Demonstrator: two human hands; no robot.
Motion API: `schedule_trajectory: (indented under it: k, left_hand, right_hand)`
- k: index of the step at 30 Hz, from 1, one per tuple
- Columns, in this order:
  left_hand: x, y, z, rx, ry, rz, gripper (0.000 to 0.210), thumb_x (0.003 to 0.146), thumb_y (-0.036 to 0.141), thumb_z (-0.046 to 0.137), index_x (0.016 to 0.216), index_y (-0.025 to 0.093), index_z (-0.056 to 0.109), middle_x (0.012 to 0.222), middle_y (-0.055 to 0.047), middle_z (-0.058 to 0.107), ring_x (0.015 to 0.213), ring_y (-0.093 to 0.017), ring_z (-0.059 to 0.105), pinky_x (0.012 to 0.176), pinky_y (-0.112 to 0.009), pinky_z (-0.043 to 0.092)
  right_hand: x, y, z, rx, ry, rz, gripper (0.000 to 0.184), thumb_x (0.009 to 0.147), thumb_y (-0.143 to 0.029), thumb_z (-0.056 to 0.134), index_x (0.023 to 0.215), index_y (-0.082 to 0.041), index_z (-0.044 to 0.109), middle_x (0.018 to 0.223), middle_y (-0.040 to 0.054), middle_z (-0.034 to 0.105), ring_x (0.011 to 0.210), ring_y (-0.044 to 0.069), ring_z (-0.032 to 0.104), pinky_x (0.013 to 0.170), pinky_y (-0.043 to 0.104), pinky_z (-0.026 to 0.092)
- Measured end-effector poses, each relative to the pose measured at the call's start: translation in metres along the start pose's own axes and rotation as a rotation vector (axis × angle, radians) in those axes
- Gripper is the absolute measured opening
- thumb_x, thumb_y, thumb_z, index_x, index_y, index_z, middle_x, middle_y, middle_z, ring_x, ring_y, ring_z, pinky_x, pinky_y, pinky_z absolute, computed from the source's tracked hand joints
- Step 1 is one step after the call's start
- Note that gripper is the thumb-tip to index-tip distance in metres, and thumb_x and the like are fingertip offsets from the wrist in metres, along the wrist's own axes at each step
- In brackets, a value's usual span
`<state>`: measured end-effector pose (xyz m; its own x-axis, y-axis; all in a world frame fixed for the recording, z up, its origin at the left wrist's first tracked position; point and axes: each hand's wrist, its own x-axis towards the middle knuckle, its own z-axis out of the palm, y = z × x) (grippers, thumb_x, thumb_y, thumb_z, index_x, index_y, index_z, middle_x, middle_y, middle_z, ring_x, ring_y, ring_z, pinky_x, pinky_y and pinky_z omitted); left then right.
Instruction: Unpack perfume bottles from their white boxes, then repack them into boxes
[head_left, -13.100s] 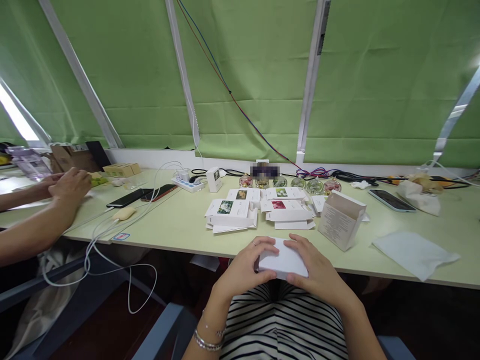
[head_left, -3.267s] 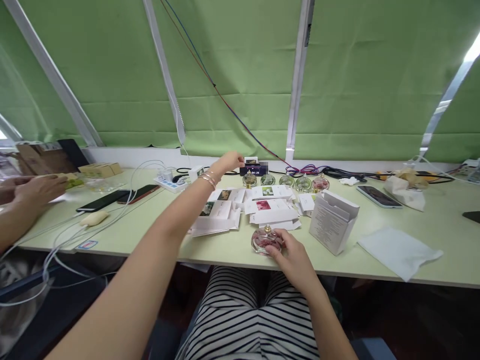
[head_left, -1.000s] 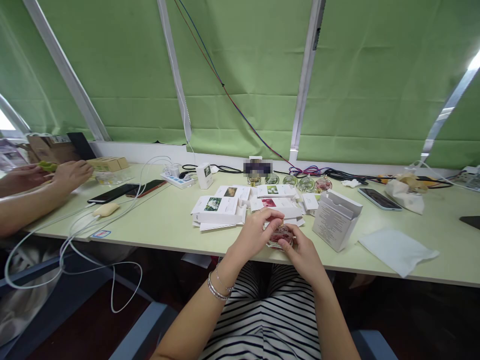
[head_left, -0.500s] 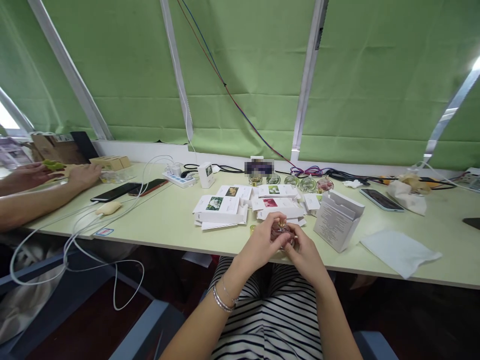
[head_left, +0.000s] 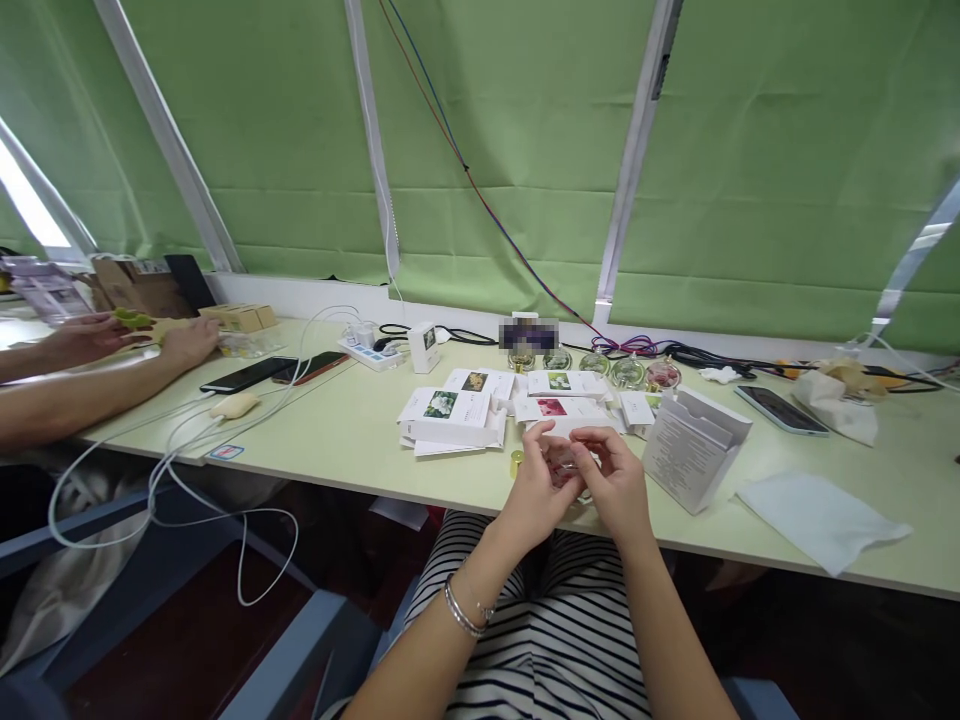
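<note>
A round glass perfume bottle (head_left: 562, 472) with pink contents sits at the table's front edge, partly hidden by my fingers. My left hand (head_left: 538, 495) curls round its left side. Closed at the bottle's top and right side is my right hand (head_left: 616, 485), its thumb and fingertips close together over the neck, which I cannot see clearly. Just left of the bottle stands a small gold cap (head_left: 517, 462). Flattened white cartons (head_left: 450, 412) with flower pictures lie beyond my hands. To the right, a white box (head_left: 694, 450) stands upright with its top flap open.
Several round bottles (head_left: 627, 373) line the back of the table near dark cables (head_left: 697, 355). A white cloth (head_left: 821, 515) and a phone (head_left: 781, 410) lie right. At left are a power strip (head_left: 371, 353), white cords (head_left: 157, 480) and another person's hands (head_left: 187, 343).
The view has shifted a little, so things sit further right. My right hand has risen from the bottle's side, its fingers now gathered over the top. My left hand stays round the bottle.
</note>
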<state>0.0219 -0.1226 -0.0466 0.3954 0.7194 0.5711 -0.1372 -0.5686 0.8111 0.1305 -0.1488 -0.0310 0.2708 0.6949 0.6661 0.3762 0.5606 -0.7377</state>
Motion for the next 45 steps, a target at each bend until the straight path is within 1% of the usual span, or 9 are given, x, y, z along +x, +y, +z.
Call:
schedule_trajectory:
  k: [3, 11, 15, 20, 25, 30, 36, 42, 45]
  left_hand:
    - [0.000, 0.001, -0.002, -0.005, -0.016, -0.033, 0.056, 0.079, 0.016, 0.058, 0.120, 0.025, 0.021, 0.102, -0.005, 0.049, 0.095, -0.016, 0.057, 0.080, -0.033, 0.050]
    - [0.000, 0.001, -0.002, 0.022, -0.022, -0.055, 0.052, 0.080, 0.018, 0.056, 0.119, 0.024, 0.022, 0.101, -0.005, 0.049, 0.092, -0.016, 0.058, 0.079, -0.034, 0.051]
    - [0.000, 0.001, -0.001, -0.019, -0.018, -0.065, 0.052, 0.080, 0.018, 0.056, 0.118, 0.024, 0.021, 0.102, -0.005, 0.048, 0.094, -0.016, 0.057, 0.080, -0.035, 0.051]
    - [0.001, 0.002, 0.000, -0.052, -0.015, -0.047, 0.051, 0.080, 0.016, 0.056, 0.116, 0.023, 0.021, 0.100, -0.005, 0.049, 0.092, -0.015, 0.058, 0.080, -0.034, 0.051]
    - [0.002, 0.003, -0.001, 0.010, -0.012, -0.009, 0.049, 0.080, 0.012, 0.052, 0.117, 0.022, 0.021, 0.098, -0.005, 0.051, 0.091, -0.015, 0.057, 0.080, -0.035, 0.050]
    - [0.003, 0.002, -0.001, 0.031, -0.023, 0.001, 0.050, 0.080, 0.010, 0.051, 0.117, 0.022, 0.020, 0.099, -0.006, 0.051, 0.092, -0.015, 0.057, 0.079, -0.033, 0.050]
    - [0.002, 0.003, -0.002, 0.020, -0.021, -0.003, 0.051, 0.078, 0.008, 0.052, 0.116, 0.022, 0.020, 0.098, -0.005, 0.052, 0.092, -0.015, 0.057, 0.078, -0.032, 0.049]
    - [0.001, 0.003, -0.001, -0.044, -0.027, -0.047, 0.052, 0.079, 0.016, 0.056, 0.117, 0.023, 0.021, 0.101, -0.006, 0.050, 0.096, -0.017, 0.057, 0.082, -0.036, 0.049]
    - [0.001, 0.003, -0.001, -0.065, -0.024, -0.056, 0.051, 0.080, 0.017, 0.056, 0.116, 0.023, 0.021, 0.100, -0.005, 0.049, 0.095, -0.016, 0.057, 0.081, -0.035, 0.049]
  right_hand:
    - [-0.004, 0.008, -0.001, 0.084, 0.009, -0.014, 0.013, 0.082, -0.029, 0.055, 0.090, -0.020, 0.058, 0.087, 0.0054, 0.064, 0.082, 0.018, 0.063, 0.070, 0.031, 0.052]
    - [-0.008, 0.019, 0.002, 0.020, 0.088, -0.147, 0.011, 0.081, -0.022, 0.054, 0.089, -0.020, 0.062, 0.086, 0.0051, 0.062, 0.086, 0.019, 0.060, 0.072, 0.033, 0.051]
    - [-0.004, 0.016, 0.001, -0.038, 0.098, -0.225, 0.011, 0.079, -0.017, 0.054, 0.086, -0.020, 0.062, 0.083, 0.0040, 0.062, 0.081, 0.018, 0.060, 0.072, 0.034, 0.050]
    - [0.000, 0.005, 0.003, -0.161, 0.130, -0.307, 0.010, 0.077, -0.013, 0.053, 0.079, -0.020, 0.060, 0.076, 0.0023, 0.060, 0.073, 0.017, 0.058, 0.066, 0.031, 0.049]
    - [-0.002, -0.005, 0.011, -0.299, 0.226, -0.317, 0.011, 0.077, -0.013, 0.051, 0.075, -0.021, 0.058, 0.071, 0.0017, 0.056, 0.066, 0.017, 0.056, 0.061, 0.030, 0.047]
    - [-0.003, -0.008, 0.015, -0.374, 0.257, -0.286, 0.013, 0.076, -0.013, 0.048, 0.072, -0.022, 0.056, 0.068, 0.0010, 0.053, 0.062, 0.016, 0.052, 0.059, 0.030, 0.046]
    - [-0.001, -0.013, 0.011, -0.383, 0.201, -0.237, 0.012, 0.074, -0.013, 0.048, 0.068, -0.021, 0.054, 0.066, 0.0002, 0.051, 0.060, 0.015, 0.052, 0.057, 0.028, 0.045]
    - [0.003, -0.014, -0.002, -0.282, 0.069, -0.157, 0.009, 0.074, -0.015, 0.052, 0.069, -0.020, 0.057, 0.069, 0.0005, 0.060, 0.063, 0.015, 0.058, 0.057, 0.026, 0.047]
    - [0.004, -0.013, -0.006, -0.255, 0.025, -0.149, 0.009, 0.074, -0.015, 0.052, 0.070, -0.020, 0.058, 0.069, 0.0005, 0.060, 0.065, 0.015, 0.059, 0.059, 0.026, 0.048]
